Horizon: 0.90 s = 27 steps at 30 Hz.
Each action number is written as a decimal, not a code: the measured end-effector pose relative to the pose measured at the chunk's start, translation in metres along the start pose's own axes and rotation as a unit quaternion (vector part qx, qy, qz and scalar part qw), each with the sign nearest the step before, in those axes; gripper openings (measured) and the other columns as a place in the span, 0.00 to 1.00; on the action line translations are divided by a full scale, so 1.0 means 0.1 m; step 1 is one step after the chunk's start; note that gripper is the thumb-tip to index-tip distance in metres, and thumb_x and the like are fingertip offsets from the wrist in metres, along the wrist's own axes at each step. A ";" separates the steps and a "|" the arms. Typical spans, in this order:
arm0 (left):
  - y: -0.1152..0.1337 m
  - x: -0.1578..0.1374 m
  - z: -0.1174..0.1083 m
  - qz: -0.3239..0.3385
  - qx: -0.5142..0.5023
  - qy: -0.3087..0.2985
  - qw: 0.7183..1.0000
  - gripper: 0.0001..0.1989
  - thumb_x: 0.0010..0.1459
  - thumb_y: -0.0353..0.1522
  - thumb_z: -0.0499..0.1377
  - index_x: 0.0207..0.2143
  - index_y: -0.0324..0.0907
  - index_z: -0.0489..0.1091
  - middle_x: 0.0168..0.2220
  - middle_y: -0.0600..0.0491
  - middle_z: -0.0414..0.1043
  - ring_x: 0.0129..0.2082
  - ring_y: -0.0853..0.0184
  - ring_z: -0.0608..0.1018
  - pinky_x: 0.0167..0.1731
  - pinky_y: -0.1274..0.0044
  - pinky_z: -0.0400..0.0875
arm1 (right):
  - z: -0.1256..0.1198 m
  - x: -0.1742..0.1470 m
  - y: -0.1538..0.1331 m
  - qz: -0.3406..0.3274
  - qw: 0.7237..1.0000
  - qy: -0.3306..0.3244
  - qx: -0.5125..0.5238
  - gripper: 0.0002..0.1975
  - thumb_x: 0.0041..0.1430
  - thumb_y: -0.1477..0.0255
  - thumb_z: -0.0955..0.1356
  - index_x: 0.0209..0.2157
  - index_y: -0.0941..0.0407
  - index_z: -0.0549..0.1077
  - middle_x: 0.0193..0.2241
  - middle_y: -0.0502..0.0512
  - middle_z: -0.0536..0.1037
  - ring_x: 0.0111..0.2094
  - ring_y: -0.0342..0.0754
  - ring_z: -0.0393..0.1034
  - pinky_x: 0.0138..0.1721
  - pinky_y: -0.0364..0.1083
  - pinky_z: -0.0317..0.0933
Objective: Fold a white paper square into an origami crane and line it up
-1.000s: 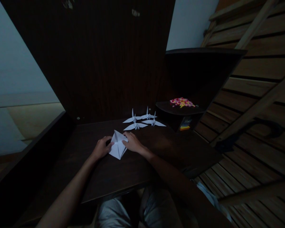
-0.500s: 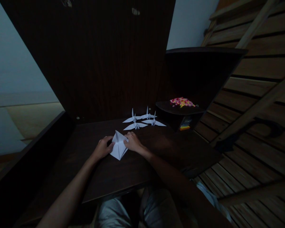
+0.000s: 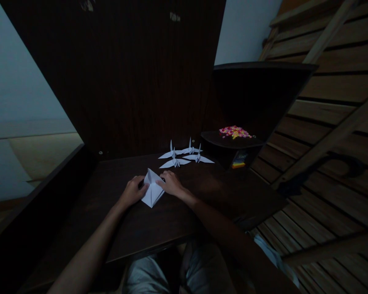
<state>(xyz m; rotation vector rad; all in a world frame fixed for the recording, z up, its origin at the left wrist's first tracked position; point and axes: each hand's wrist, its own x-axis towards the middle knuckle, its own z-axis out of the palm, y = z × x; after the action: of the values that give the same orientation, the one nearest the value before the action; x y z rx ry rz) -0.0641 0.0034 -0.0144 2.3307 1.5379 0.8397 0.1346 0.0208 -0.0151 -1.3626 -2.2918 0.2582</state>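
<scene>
A white sheet of paper folded into a kite-like diamond lies on the dark desk, its layers showing along the lower right edge. My left hand grips its left side, with the thumb on top of the paper. On the right side, my right hand holds it too, thumb pressed on the upper face and fingers curled at the far edge. Just beyond the hands stand several white origami cranes with wings spread.
A curved corner shelf at the right bears a heap of small pink, red and yellow pieces. Below it sits a small yellow-edged item. A tall dark panel rises behind the desk, and wooden slats are at the right.
The folded paper has turned slightly, its lower tip shifting a little left. My right thumb has slid slightly left over the paper. The cranes have not moved.
</scene>
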 end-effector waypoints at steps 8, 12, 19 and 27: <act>0.03 0.01 0.01 -0.008 0.010 0.006 1.000 0.16 0.55 0.41 0.53 0.38 0.40 0.72 0.35 0.47 0.75 0.34 0.59 0.75 0.36 0.71 0.69 | -0.06 -0.01 -0.04 0.000 0.999 -0.032 -0.026 0.11 0.61 0.69 0.63 0.36 0.59 0.75 0.38 0.59 0.76 0.41 0.47 0.69 0.41 0.43 0.58; 0.04 0.01 0.01 -0.011 0.017 0.009 1.000 0.15 0.55 0.41 0.54 0.37 0.40 0.72 0.33 0.47 0.74 0.33 0.60 0.74 0.35 0.71 0.68 | -0.07 -0.01 -0.05 -0.002 0.999 -0.035 -0.019 0.10 0.59 0.72 0.64 0.36 0.59 0.75 0.38 0.60 0.76 0.41 0.48 0.70 0.40 0.43 0.58; 0.08 0.02 0.02 -0.014 0.021 0.027 0.999 0.14 0.54 0.41 0.55 0.33 0.41 0.72 0.30 0.49 0.73 0.31 0.61 0.73 0.32 0.73 0.67 | -0.07 -0.01 -0.05 0.009 0.999 -0.032 -0.005 0.11 0.59 0.69 0.64 0.37 0.58 0.76 0.38 0.59 0.76 0.40 0.48 0.70 0.40 0.43 0.58; 0.07 0.02 0.04 -0.014 0.041 0.032 0.999 0.14 0.54 0.42 0.55 0.32 0.41 0.71 0.29 0.49 0.73 0.30 0.61 0.73 0.31 0.73 0.67 | -0.06 0.00 -0.04 0.004 1.000 -0.017 -0.013 0.09 0.56 0.73 0.65 0.33 0.59 0.77 0.36 0.60 0.77 0.38 0.49 0.70 0.37 0.43 0.58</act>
<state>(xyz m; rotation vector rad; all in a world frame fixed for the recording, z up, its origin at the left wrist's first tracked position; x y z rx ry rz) -0.0561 0.0028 -0.0139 2.3541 1.6566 0.8694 0.1346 0.0180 -0.0083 -1.3907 -2.3263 0.2579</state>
